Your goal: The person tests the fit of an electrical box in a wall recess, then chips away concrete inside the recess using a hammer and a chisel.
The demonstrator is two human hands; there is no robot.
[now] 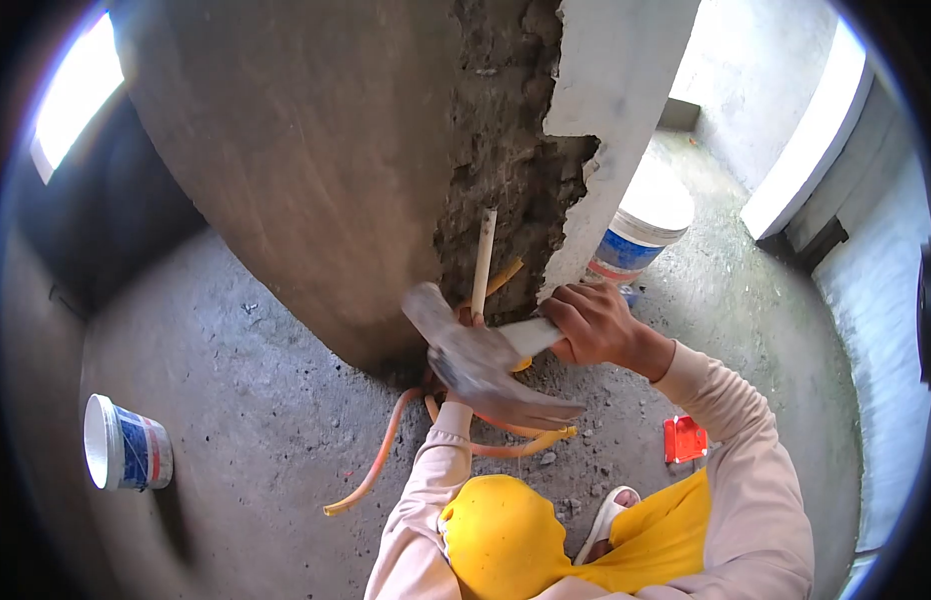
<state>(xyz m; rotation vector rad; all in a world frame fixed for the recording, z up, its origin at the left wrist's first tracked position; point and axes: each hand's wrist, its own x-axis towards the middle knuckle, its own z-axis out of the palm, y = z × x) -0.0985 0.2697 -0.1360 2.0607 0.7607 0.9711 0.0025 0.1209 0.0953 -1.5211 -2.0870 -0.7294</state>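
My right hand (596, 325) is closed around the handle of a claw hammer (486, 360). The hammer is smeared by motion, its head in front of the wall's base and its split claw toward me. Behind that head, my left hand (452, 398) reaches to the foot of the wall, and its fingers are mostly hidden. A pale pipe (485, 255) stands upright against the rough chipped strip (511, 170) of the wall, just above the hammer. Orange flexible conduits (381, 460) curl over the floor around my left wrist, and a yellowish conduit end (506, 278) sticks up beside the pipe.
A white and blue bucket (126, 445) lies tilted on the left. Another bucket (631, 240) stands behind the wall's right edge. One red plastic box (684, 440) sits near my right forearm. Rubble (576, 490) is scattered by my sandalled foot (608, 520). A doorway opens at upper right.
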